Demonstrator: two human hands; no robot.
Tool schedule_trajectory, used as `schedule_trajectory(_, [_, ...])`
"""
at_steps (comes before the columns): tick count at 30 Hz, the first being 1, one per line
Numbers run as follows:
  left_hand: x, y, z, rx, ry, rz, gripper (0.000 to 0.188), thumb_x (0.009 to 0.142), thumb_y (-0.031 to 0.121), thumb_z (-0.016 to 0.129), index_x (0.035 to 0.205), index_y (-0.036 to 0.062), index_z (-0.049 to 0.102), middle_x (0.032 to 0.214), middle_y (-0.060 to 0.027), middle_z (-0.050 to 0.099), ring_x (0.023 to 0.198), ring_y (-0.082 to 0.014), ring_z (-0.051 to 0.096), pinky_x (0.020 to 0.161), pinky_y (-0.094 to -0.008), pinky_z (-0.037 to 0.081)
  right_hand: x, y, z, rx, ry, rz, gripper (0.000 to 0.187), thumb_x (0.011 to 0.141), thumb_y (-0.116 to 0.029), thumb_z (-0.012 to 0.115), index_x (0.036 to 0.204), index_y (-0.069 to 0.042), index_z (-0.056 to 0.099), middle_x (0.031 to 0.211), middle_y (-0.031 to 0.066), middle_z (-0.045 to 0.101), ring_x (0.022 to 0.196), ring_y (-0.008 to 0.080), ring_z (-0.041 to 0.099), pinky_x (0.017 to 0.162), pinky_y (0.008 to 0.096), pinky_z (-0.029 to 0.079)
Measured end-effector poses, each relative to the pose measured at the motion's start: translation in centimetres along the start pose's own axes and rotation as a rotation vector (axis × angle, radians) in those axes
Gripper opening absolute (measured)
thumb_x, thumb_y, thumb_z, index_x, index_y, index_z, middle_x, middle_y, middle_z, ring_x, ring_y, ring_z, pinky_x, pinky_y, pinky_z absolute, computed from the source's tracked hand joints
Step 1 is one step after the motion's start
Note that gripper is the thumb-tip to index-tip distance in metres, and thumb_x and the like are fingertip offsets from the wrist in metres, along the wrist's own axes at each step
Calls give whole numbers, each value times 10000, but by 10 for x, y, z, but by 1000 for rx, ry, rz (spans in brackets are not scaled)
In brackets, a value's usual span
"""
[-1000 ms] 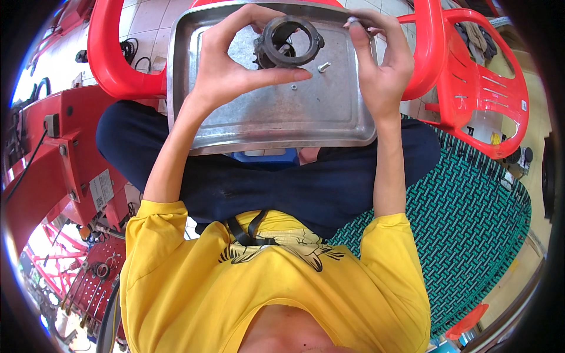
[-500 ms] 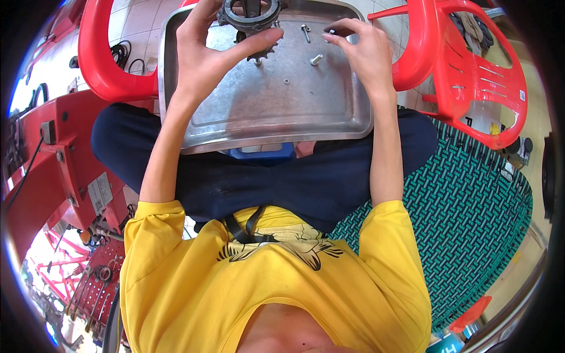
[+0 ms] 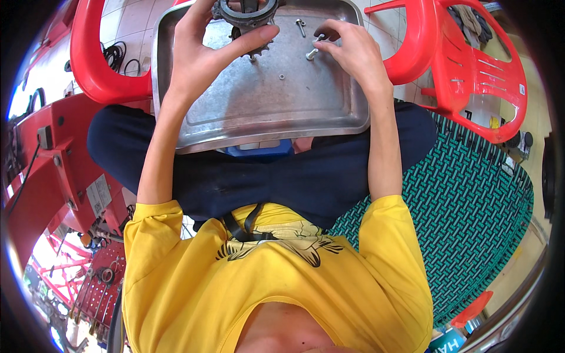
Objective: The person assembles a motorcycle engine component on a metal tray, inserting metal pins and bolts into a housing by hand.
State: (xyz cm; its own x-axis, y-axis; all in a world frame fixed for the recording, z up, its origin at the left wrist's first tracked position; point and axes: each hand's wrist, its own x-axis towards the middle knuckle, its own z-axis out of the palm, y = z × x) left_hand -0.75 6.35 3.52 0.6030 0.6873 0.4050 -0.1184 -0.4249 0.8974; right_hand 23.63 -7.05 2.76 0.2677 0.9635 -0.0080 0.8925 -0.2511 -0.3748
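My left hand point(image 3: 197, 56) is closed round a dark metal ring-shaped part point(image 3: 247, 16) with a toothed sprocket point(image 3: 259, 49) under it, held over the left side of a metal tray point(image 3: 265, 129). The part's top runs out of view. The thumb and fingers of my right hand point(image 3: 350, 50) pinch a tiny shiny piece, too small to name. Just below those fingertips is a short silver bolt point(image 3: 311, 55) on the tray. A longer bolt point(image 3: 301, 27) lies farther back, and a small nut point(image 3: 282, 77) rests near the middle. Another bolt end point(image 3: 252, 58) shows beneath the sprocket.
The tray lies across my crossed legs point(image 3: 253, 182). Red plastic chairs point(image 3: 488, 76) stand at the right and far left. A green woven seat point(image 3: 459, 223) is on my right, and red metal equipment point(image 3: 65, 159) on my left. Black cable point(image 3: 115, 56) coils on the tiled floor.
My right hand has come nearer and slightly left, its fingertips now close above the short bolt. My left hand keeps its hold on the ring-shaped part. The whole view has shifted a little.
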Motion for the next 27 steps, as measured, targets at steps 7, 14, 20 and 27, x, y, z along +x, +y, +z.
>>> schedule_trajectory(7, [-2, -11, 1, -105, -37, -96, 399, 890, 145, 782, 1243, 18, 646, 1122, -75, 709, 1046, -157, 648, 975, -327, 482, -3, 10, 0, 15, 125, -41, 314, 937, -353, 675, 1069, -71, 711, 997, 124, 733, 930, 312, 686, 830, 409, 523])
schedule_trajectory(14, [-3, -3, 1, -379, 91, -216, 457, 1069, 363, 465, 1350, 11, 544, 1233, -175, 669, 1123, -298, 675, 973, -397, 519, 4, -32, -29, 200, 449, -221, 78, 965, -30, 620, 1011, -6, 678, 919, 89, 694, 856, 180, 663, 761, 304, 514])
schedule_trajectory(20, [-1, 15, 5, -877, 150, -227, 561, 1028, 467, 522, 1343, 4, 490, 1172, -148, 661, 1056, -311, 682, 950, -468, 536, -17, -77, -2, 944, -253, -48, 346, 1031, -324, 582, 1009, -8, 719, 843, 101, 721, 806, 187, 668, 747, 331, 501])
schedule_trajectory(27, [1, 16, 8, -826, 84, -335, 773, 1036, 631, 215, 1454, 7, 396, 1361, -218, 550, 1134, -363, 637, 963, -468, 526, -27, -94, 28, 1188, -192, -16, 233, 953, -174, 710, 1093, 8, 676, 919, 42, 717, 903, 112, 655, 806, 283, 502])
